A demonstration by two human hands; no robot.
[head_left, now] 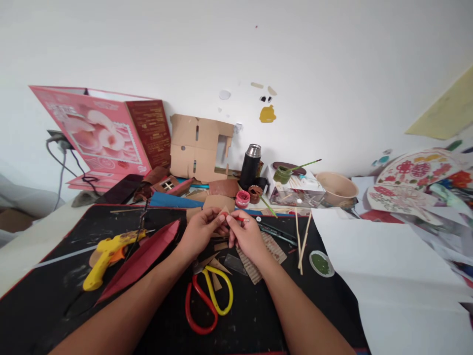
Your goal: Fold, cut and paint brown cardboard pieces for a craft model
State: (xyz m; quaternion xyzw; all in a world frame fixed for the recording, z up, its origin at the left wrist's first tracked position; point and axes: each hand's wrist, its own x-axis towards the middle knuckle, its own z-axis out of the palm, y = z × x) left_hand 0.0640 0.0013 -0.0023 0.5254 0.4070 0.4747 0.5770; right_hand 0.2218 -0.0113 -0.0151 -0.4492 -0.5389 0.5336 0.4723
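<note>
My left hand (203, 230) and my right hand (248, 235) meet over the middle of the black mat, fingers closed in a pinch. Between the fingertips is a small piece of brown cardboard (225, 210), mostly hidden, with some red on it. A slim red stick (242, 219) pokes out at my right thumb and index finger; its kind cannot be made out. Just below my hands lie scissors (214, 296) with one red and one yellow handle. Cardboard scraps (217, 282) and a corrugated cardboard piece (275, 247) lie around them.
A yellow glue gun (107, 254) and a dark red boat-shaped piece (142, 261) lie left. Behind stand paint jars (243, 198), a black flask (251, 165) and a cut cardboard sheet (199, 148). Chopsticks (303, 244), a lid of green paint (321, 264) and white paper (391, 266) are right.
</note>
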